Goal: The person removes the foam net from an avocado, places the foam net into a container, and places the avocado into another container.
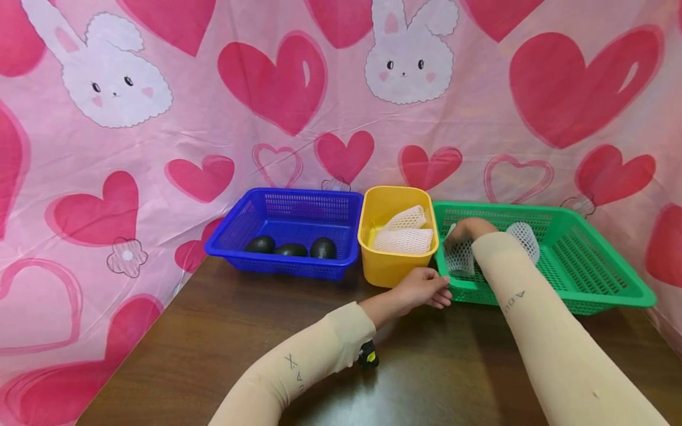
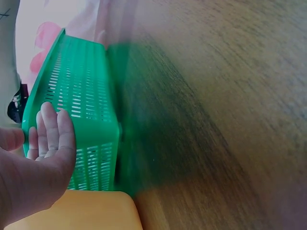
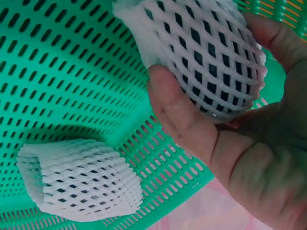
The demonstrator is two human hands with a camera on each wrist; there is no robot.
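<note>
My right hand [image 1: 469, 231] reaches into the green basket [image 1: 591, 296]. In the right wrist view the right hand [image 3: 240, 129] grips a dark object in a white foam net [image 3: 206, 52] between thumb and fingers. Another foam-netted dark item [image 3: 91, 182] lies in the basket, also visible as a netted item [image 1: 524, 241] in the head view. My left hand [image 1: 423, 288] touches the green basket's near left corner; in the left wrist view the left hand [image 2: 48, 153] has nearly straight fingers against the green basket [image 2: 88, 96].
A yellow bin [image 1: 391, 269] holding white foam nets [image 1: 405, 241] stands between the green basket and a blue basket [image 1: 298, 269]. Several dark oval fruits, including one avocado-like fruit [image 1: 322, 248], lie in the blue basket. A pink heart-patterned cloth [image 1: 298, 142] hangs behind the wooden table [image 1: 213, 331].
</note>
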